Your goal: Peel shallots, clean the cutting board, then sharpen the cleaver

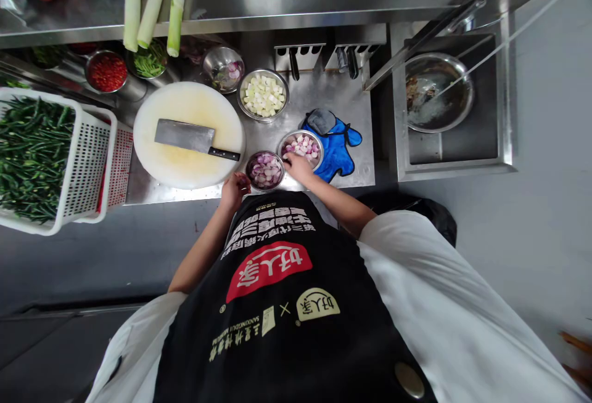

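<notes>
Two metal bowls stand side by side at the counter's front edge. The left bowl [265, 170] holds sliced purple shallots; the right bowl [309, 144] holds smaller, paler shallot pieces. My left hand [236, 191] is closed just left of the sliced shallots, with its fingers curled; what they hold, if anything, is too small to name. Between the two bowls my right hand [297, 167] reaches over the right bowl's near left rim, fingers bent together near the pieces. A blue cloth [333, 155] lies beside and partly behind that bowl.
A cleaver [185, 136] rests on a round white cutting board [152, 162]. Behind are bowls of white cubes [263, 96] and shallot bits [234, 71]. Green chillies [34, 156] fill a left basket. Leeks [152, 5] overhang the shelf. A sink [481, 144] is right.
</notes>
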`<state>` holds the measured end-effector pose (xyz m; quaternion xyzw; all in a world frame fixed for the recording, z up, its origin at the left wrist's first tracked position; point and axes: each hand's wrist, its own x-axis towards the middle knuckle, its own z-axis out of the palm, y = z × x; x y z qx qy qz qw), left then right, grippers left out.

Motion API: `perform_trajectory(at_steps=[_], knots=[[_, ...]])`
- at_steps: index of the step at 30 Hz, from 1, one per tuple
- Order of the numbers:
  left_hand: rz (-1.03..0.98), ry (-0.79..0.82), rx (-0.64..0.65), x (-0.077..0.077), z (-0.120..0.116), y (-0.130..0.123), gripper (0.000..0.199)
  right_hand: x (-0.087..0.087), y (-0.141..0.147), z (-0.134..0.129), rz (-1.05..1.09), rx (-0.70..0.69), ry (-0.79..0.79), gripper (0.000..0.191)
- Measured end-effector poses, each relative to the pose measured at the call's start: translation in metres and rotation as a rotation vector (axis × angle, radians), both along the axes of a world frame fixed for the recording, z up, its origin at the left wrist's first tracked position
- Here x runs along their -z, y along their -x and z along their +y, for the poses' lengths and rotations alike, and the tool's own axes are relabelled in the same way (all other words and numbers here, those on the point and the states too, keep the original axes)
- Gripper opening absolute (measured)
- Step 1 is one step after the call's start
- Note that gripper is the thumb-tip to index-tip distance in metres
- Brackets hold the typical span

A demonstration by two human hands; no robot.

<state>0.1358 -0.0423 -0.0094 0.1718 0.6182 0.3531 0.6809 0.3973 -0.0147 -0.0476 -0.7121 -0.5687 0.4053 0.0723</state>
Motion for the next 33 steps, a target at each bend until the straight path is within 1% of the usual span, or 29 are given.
perform_trajectory(at_steps=[1, 3, 4, 6, 8, 9, 12, 14, 16, 18, 19, 20, 21, 23, 25, 27, 28, 31, 33], knots=[[-0.039, 0.022, -0.003, -0.001, -0.003, 0.003, 0.012, 0.006, -0.014, 0.009, -0.132, -0.024, 0.008, 0.038], [-0.07, 0.067, -0.006, -0.002, -0.008, 0.007, 0.015, 0.019, -0.035, 0.025, -0.286, -0.067, 0.048, 0.05], [-0.06, 0.083, -0.005, -0.002, -0.01, 0.007, 0.018, 0.026, -0.042, 0.031, -0.318, -0.098, 0.067, 0.052], [-0.003, 0.09, 0.002, 0.0, -0.014, 0.006, 0.024, 0.037, -0.048, 0.039, -0.336, -0.157, 0.08, 0.051], [0.055, 0.071, 0.021, 0.002, -0.018, 0.005, 0.028, 0.044, -0.048, 0.041, -0.34, -0.172, 0.059, 0.049], [0.07, 0.062, 0.035, 0.002, -0.019, 0.004, 0.028, 0.046, -0.046, 0.04, -0.337, -0.155, 0.046, 0.047], [0.076, 0.052, 0.048, 0.003, -0.022, 0.006, 0.028, 0.046, -0.04, 0.032, -0.254, -0.023, 0.038, 0.036], [0.065, 0.05, 0.032, 0.003, -0.022, 0.008, 0.027, 0.045, -0.034, 0.024, -0.114, 0.081, 0.036, 0.024], [0.059, 0.05, 0.01, 0.004, -0.023, 0.01, 0.027, 0.044, -0.028, 0.017, 0.056, 0.12, 0.02, 0.019], [0.054, 0.058, 0.0, 0.006, -0.022, 0.011, 0.028, 0.043, -0.023, 0.013, 0.193, 0.068, 0.01, 0.019], [0.051, 0.059, -0.001, 0.006, -0.022, 0.011, 0.028, 0.043, -0.022, 0.013, 0.222, 0.026, 0.008, 0.02], [0.047, 0.059, -0.001, 0.007, -0.022, 0.011, 0.029, 0.043, -0.021, 0.014, 0.207, -0.013, 0.003, 0.02], [0.044, 0.055, -0.002, 0.007, -0.022, 0.011, 0.03, 0.044, -0.021, 0.016, 0.146, -0.05, -0.006, 0.021], [0.05, 0.045, -0.006, 0.008, -0.021, 0.011, 0.03, 0.046, -0.022, 0.022, -0.062, -0.145, -0.021, 0.027], [0.051, 0.04, -0.01, 0.008, -0.02, 0.011, 0.03, 0.048, -0.022, 0.028, -0.245, -0.307, -0.017, 0.035], [0.044, 0.04, -0.012, 0.008, -0.019, 0.01, 0.029, 0.052, -0.02, 0.033, -0.329, -0.461, -0.008, 0.041], [0.039, 0.039, -0.014, 0.009, -0.019, 0.01, 0.029, 0.053, -0.019, 0.034, -0.351, -0.508, -0.007, 0.044], [0.037, 0.047, -0.031, 0.009, -0.019, 0.01, 0.027, 0.056, -0.015, 0.035, -0.383, -0.56, -0.02, 0.048], [0.042, 0.058, -0.045, 0.01, -0.019, 0.01, 0.027, 0.056, -0.016, 0.034, -0.361, -0.549, -0.048, 0.045]])
